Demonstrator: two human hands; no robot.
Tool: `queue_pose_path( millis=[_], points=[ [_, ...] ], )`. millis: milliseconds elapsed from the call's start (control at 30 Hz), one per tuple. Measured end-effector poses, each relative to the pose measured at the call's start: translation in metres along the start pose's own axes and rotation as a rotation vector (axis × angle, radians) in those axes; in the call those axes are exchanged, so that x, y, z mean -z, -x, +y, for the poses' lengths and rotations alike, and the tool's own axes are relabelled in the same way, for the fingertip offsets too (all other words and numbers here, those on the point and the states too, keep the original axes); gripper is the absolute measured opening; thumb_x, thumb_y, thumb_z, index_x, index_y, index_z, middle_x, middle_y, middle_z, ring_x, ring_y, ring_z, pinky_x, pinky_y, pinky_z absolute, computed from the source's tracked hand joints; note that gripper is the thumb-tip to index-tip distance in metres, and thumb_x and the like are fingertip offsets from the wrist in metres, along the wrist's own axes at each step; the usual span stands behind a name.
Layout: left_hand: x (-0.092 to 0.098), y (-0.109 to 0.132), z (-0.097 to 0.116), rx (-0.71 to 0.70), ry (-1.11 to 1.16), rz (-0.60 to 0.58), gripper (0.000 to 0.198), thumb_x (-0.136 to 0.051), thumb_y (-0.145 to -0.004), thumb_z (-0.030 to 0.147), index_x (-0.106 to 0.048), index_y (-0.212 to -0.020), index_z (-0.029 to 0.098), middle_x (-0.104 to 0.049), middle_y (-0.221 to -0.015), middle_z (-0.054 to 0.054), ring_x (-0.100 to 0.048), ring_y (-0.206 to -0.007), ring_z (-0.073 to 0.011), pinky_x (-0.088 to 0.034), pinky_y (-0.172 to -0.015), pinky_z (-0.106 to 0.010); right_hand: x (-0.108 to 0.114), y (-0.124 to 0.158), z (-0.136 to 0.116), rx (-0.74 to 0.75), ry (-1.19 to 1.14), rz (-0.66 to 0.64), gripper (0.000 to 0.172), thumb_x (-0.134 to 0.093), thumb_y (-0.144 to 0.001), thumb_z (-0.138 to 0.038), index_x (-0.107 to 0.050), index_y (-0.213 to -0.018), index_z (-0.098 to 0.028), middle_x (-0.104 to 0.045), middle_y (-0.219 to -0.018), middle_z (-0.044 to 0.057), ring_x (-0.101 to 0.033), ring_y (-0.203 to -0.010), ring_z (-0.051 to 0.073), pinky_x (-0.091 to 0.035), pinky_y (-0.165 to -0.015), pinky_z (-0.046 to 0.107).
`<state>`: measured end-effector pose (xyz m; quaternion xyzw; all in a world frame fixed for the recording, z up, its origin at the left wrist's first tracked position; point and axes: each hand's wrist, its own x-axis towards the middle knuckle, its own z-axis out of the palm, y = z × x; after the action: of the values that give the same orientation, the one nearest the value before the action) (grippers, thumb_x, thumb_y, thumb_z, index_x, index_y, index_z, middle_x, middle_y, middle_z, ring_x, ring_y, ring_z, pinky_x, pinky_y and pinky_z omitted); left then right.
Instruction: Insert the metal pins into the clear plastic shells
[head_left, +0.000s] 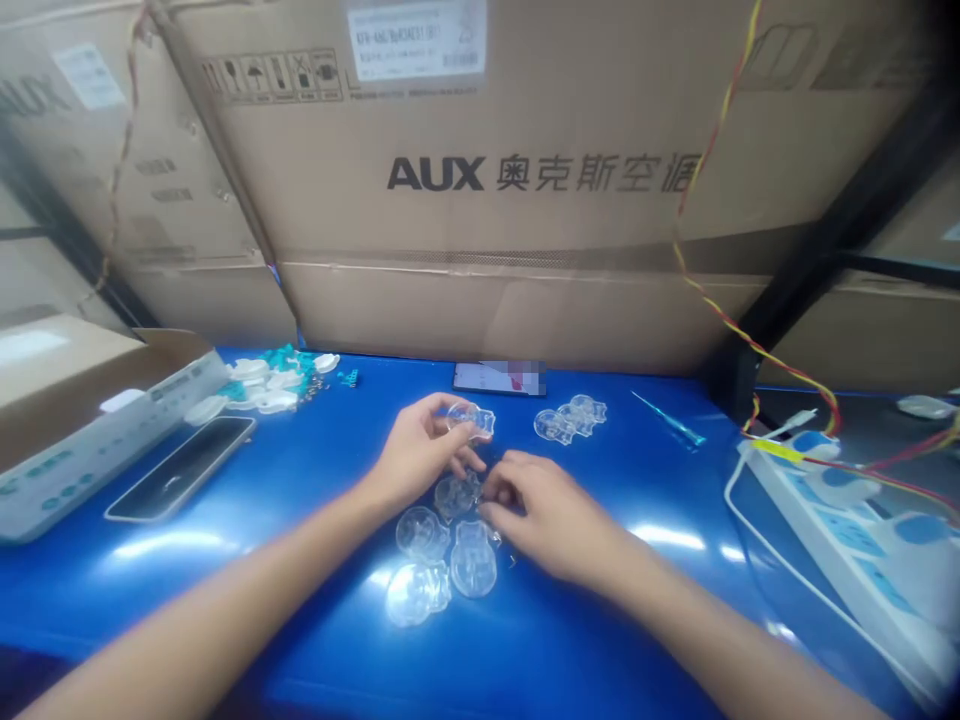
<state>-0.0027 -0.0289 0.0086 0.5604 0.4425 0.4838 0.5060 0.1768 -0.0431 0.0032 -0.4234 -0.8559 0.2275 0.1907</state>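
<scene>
My left hand (pixel 420 452) is closed on a clear plastic part (pixel 472 418), lifted a little above the blue table (pixel 315 520). My right hand (pixel 541 515) rests palm down with its fingers curled, pinched at something small I cannot make out, beside a cluster of several clear plastic parts (pixel 442 555) lying below both hands. Two or three more clear parts (pixel 570 419) lie farther back to the right.
A phone (pixel 180 467) lies at the left beside an open cardboard box (pixel 67 420) and a pile of white and teal pieces (pixel 274 385). Another phone (pixel 499 378) lies at the back. A teal screwdriver (pixel 669 419) and a power strip (pixel 862 520) with wires are on the right. Large cartons (pixel 480 170) wall the back.
</scene>
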Motion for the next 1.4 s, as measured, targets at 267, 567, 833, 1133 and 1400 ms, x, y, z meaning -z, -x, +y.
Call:
queue_pose_path(
  millis=[267, 567, 833, 1133, 1400],
  points=[
    [0.001, 0.000, -0.001, 0.006, -0.012, 0.007, 0.035, -0.066, -0.080, 0.034, -0.052, -0.104, 0.013, -0.071, -0.084, -0.010, -0.069, -0.059, -0.0190, -0.051, -0.047, -0.023, -0.001, 0.000, -0.009, 0.035, -0.011, -0.028, 0.012, -0.053, -0.076, -0.007, -0.055, -0.072, -0.018, -0.058, -0.076, 0.002, -0.049, -0.073, 0.015, -0.034, -0.062, 0.025],
    [-0.001, 0.002, 0.002, 0.025, 0.089, -0.029, 0.039, -0.069, -0.077, 0.033, -0.051, -0.105, 0.014, -0.070, -0.089, -0.012, -0.071, -0.066, -0.0205, -0.052, -0.052, -0.026, 0.025, -0.006, 0.002, -0.017, -0.428, 0.119, 0.012, -0.048, -0.083, -0.013, -0.058, -0.080, -0.018, -0.066, -0.077, 0.001, -0.059, -0.070, 0.014, -0.043, -0.063, 0.025],
    [-0.002, 0.001, 0.005, 0.058, 0.085, 0.059, 0.034, -0.067, -0.077, 0.026, -0.048, -0.102, 0.013, -0.070, -0.087, -0.012, -0.070, -0.066, -0.0195, -0.054, -0.053, -0.027, 0.021, -0.005, 0.014, -0.006, -0.188, 0.000, 0.007, -0.058, -0.077, -0.016, -0.064, -0.074, -0.018, -0.061, -0.064, -0.001, -0.053, -0.056, 0.012, -0.038, -0.053, 0.024],
    [-0.002, 0.001, 0.002, 0.029, 0.073, 0.018, 0.037, -0.069, -0.076, 0.033, -0.050, -0.101, 0.014, -0.070, -0.087, -0.011, -0.070, -0.066, -0.0197, -0.052, -0.051, -0.026, 0.016, -0.004, 0.022, 0.073, -0.011, -0.057, 0.004, -0.062, -0.079, -0.018, -0.065, -0.077, -0.019, -0.060, -0.074, 0.001, -0.053, -0.068, 0.014, -0.037, -0.061, 0.025],
    [-0.001, 0.000, 0.000, 0.054, 0.095, 0.015, 0.036, -0.067, -0.078, 0.028, -0.047, -0.103, 0.014, -0.070, -0.089, -0.012, -0.070, -0.067, -0.0199, -0.053, -0.055, -0.028, 0.014, -0.003, 0.018, 0.075, -0.034, 0.053, 0.015, -0.050, -0.085, -0.012, -0.057, -0.074, -0.019, -0.061, -0.075, 0.001, -0.053, -0.068, 0.014, -0.037, -0.061, 0.025]
  ],
)
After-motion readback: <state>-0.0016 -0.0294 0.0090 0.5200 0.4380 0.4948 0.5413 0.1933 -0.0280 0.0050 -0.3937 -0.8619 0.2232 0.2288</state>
